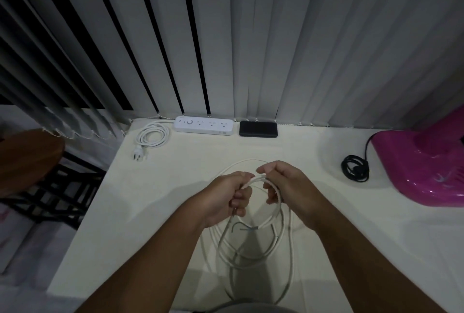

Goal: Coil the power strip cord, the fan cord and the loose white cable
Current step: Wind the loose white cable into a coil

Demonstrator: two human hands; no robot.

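The loose white cable (253,260) hangs in several loops between my hands over the white table (155,212). My left hand (232,194) grips the bundle of loops at its top. My right hand (283,184) pinches a strand of the same cable just beside it. One bare end of the cable shows inside the loops. The white power strip (204,125) lies at the table's back edge, its cord (152,136) coiled to its left with the plug beside it. The fan's black cord (355,168) lies coiled next to the pink fan base (421,169).
A black flat device (258,128) lies right of the power strip. Vertical blinds (251,36) hang behind the table. A brown round stool (27,157) and a black rack (57,194) stand off the table's left edge.
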